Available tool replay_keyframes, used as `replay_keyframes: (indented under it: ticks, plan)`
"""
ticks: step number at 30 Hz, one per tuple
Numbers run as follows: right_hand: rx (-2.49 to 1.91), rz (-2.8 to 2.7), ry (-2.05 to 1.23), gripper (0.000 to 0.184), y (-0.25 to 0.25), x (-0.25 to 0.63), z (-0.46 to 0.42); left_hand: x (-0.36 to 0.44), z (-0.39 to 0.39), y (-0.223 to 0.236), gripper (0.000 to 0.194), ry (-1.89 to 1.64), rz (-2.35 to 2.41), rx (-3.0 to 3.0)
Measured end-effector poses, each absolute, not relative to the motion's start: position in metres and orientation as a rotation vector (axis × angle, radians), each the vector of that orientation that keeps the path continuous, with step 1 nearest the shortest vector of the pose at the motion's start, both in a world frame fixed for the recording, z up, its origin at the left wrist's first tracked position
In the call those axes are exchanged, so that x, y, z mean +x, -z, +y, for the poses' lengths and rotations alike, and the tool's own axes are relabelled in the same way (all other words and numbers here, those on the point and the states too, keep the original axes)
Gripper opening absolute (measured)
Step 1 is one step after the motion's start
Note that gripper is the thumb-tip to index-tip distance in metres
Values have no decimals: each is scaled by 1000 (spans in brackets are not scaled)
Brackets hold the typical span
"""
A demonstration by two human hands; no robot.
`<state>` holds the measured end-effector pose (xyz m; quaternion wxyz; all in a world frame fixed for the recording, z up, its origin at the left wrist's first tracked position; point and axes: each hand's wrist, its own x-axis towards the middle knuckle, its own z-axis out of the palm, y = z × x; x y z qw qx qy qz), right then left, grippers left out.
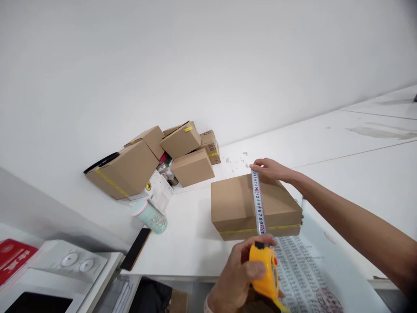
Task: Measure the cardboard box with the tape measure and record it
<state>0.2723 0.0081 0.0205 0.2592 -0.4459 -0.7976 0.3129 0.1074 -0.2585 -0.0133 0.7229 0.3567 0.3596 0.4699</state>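
Yellow tape measure (266, 281), near side of carton (230, 201), clasped in left grip (233, 271); right grip (269, 168) pinches blade (258, 202) at carton's far edge. Case likely light, rigid, best palmed round sides; blade springy, may kink if pressed

Left hand (239, 271) curls closed in the foreground, thumb bent across the front | right hand (269, 168) pinches, fingers bunched, beyond the left and slightly rightward | bare right forearm (339, 217) stretches diagonally behind its wrist.
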Motion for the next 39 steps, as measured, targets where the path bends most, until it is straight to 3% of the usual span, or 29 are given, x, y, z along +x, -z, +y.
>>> replay_keyframes:
  ticks: [5,22,28,31,35,39]
  plan:
    - [-1323,-2240,-740,41,6,241,42,141,-240,11,69,-1272,846,669]
    - [-1234,-2104,-829,42,18,245,40,168,-253,36,75,-1260,861,588]
    - [-1155,-1589,-724,56,13,277,15,120,-270,29,83,-1472,931,888]
    - [-1149,-1196,-815,43,30,314,-22,75,-277,35,79,-1815,1171,1008]
    - [-1262,-1225,-921,44,69,345,-82,36,-270,65,69,-1924,1361,824]
    - [-1188,-1439,-872,46,80,339,-113,29,-253,84,60,-1861,1200,708]
